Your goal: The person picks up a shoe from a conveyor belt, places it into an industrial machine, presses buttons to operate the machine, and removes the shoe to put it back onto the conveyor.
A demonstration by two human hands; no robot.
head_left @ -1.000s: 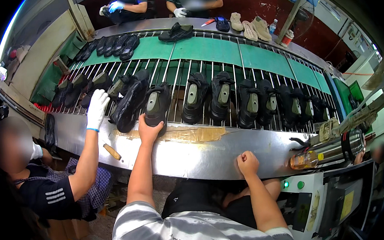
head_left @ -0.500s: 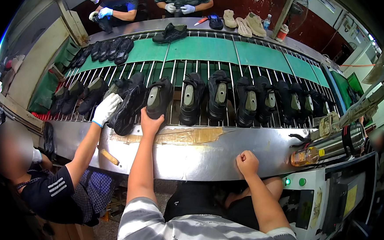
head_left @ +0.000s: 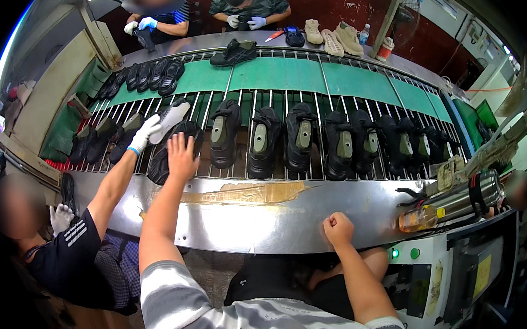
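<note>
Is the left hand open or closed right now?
Open: the left hand has its fingers stretched out over a black shoe. Whether it touches the shoe, I cannot tell.

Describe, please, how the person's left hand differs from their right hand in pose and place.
The left hand is open with its fingers extended, while the right hand is curled into a fist. The left hand is over a black shoe, though contact is unclear; the right hand is over the metal ledge, away from the shoes. Both hands are bare.
</note>
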